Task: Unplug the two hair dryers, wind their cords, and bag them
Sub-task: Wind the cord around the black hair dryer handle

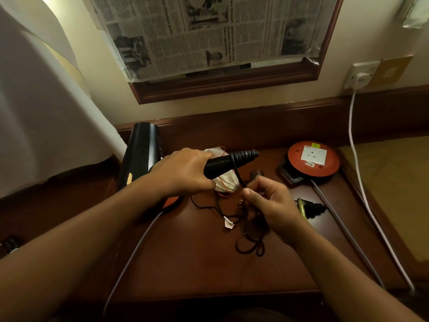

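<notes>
Over the middle of the desk [209,270], the left hand [183,170] grips a black dryer [144,154] by its handle, fingers curled round it; the handle's long axis runs toward 2 o'clock, its ribbed cord collar leading, and the barrel points toward 12 o'clock. The cord [239,177] drops from the collar toward 5 o'clock into the right hand [269,203], pinched between thumb and curled fingers. Below it loose loops lie on the desk. A white bag [225,184] is mostly hidden under the handle. At 2 o'clock sits a red reel [313,159]
</notes>
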`<control>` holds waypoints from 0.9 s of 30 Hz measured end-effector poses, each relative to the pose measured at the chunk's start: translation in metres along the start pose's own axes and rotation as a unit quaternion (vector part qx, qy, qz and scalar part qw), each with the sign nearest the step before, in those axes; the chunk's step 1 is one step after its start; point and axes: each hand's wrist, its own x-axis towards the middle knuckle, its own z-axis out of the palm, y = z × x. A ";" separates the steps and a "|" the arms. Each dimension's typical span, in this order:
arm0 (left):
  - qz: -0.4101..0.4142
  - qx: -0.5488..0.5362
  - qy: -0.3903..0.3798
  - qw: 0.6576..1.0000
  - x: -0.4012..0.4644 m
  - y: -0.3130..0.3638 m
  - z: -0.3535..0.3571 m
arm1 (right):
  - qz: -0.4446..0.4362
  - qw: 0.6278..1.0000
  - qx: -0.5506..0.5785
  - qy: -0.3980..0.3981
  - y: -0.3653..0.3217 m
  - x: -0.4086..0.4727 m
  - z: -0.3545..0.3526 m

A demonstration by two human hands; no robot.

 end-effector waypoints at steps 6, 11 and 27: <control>-0.006 -0.008 -0.008 1.000 0.005 -0.004 0.002 | -0.250 0.889 -0.362 0.126 0.016 0.007 0.011; -0.002 -0.042 -0.014 0.999 0.015 -0.014 0.001 | -0.169 0.928 -0.293 0.155 0.020 0.019 0.028; 0.032 -0.136 -0.025 0.990 0.000 -0.059 -0.027 | 0.095 0.962 0.251 -0.057 -0.003 0.037 0.068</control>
